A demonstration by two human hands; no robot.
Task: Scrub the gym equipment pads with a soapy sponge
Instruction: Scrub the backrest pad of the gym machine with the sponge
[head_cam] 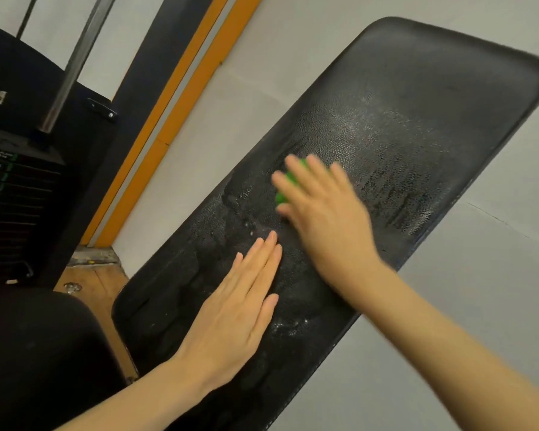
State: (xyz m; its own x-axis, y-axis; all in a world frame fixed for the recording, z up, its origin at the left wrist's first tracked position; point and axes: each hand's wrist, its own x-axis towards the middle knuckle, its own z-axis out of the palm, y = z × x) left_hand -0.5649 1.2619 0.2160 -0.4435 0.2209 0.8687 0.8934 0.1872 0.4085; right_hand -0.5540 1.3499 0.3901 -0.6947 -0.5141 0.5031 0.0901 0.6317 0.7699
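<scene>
A long black bench pad [402, 113] runs diagonally from lower left to upper right, its textured surface wet with soapy streaks and foam. My right hand [321, 206] lies over a green sponge [285, 185] at the pad's middle, its fingers spread across the sponge and pressing it down; only a green edge shows between the fingers. My left hand [240, 303] rests flat on the pad nearer to me, fingers straight and together. The right hand is blurred.
A black weight stack [10, 197] with a steel guide rod [75, 57] stands at the left. An orange and grey frame post [175, 104] leans beside it. A second black pad [38, 353] fills the lower left. Pale floor surrounds the bench.
</scene>
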